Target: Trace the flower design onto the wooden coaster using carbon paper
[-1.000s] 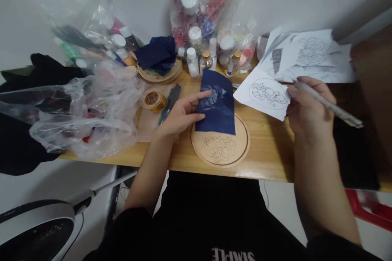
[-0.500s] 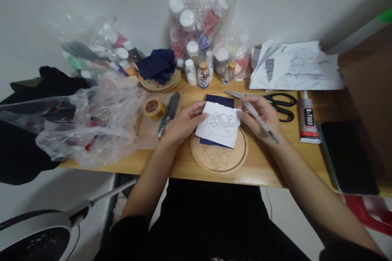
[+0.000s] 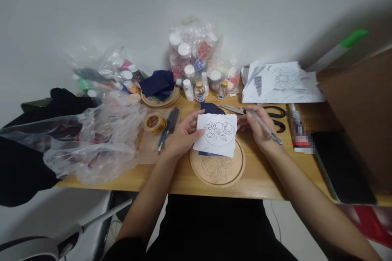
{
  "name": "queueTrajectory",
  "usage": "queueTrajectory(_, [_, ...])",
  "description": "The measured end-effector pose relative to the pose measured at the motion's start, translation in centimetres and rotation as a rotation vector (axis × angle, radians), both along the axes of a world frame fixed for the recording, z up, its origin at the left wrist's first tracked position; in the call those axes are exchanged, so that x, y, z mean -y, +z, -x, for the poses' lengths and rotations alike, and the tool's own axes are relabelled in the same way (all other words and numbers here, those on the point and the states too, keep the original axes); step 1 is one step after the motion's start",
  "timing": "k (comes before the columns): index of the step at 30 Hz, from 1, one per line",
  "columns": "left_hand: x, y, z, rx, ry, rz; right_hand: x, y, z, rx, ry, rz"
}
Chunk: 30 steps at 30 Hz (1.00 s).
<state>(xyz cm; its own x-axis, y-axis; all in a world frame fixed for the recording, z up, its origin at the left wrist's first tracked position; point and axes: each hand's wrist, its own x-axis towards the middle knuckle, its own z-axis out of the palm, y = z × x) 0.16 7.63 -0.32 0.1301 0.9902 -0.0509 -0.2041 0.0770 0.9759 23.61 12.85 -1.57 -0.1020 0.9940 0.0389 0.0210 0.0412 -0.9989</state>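
A white paper square (image 3: 218,142) with an inked flower in a circle lies over dark blue fabric (image 3: 212,108), which shows behind its top and below its bottom edge. My left hand (image 3: 187,132) pinches the paper's left side, thumb on top and fingers behind. A clear pen (image 3: 266,124) is held in my right hand (image 3: 259,126), whose fingertips are at the paper's right edge; whether they touch the fabric I cannot tell. Beneath both sits a round wooden board (image 3: 217,176) with a flower drawn on it. Scissors (image 3: 234,109) lie behind my right hand.
To the left are a crumpled plastic bag (image 3: 101,142), a gold wire spool (image 3: 154,123) and several pens (image 3: 168,128). Small bottles (image 3: 200,91) and bagged jars stand at the back. A glue tube (image 3: 299,130), phone (image 3: 339,167), cardboard box (image 3: 361,118) and paper drawings (image 3: 283,83) are right.
The view has tilted up, so everything sits lower. My right thumb has come off the paper's right edge, and the fabric's far edge now looks bent at its corner.
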Motion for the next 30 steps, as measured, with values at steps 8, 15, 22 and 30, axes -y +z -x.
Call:
queueTrajectory(8, [0.0, 0.3, -0.1, 0.033, 0.017, -0.049, 0.7, 0.6, -0.3, -0.006, 0.091, 0.038])
queueTrajectory(15, [-0.1, 0.1, -0.1, 0.042, 0.034, -0.057, 0.8, 1.0, -0.5, 0.009, 0.134, 0.008])
queueTrajectory(22, [-0.1, 0.2, -0.1, 0.038, 0.051, -0.06, 0.9, 1.9, -0.5, 0.059, 0.192, -0.013])
queueTrajectory(30, [-0.2, -0.1, -0.1, 0.074, 0.049, -0.088, 0.9, 1.4, -0.9, 0.093, 0.271, -0.011])
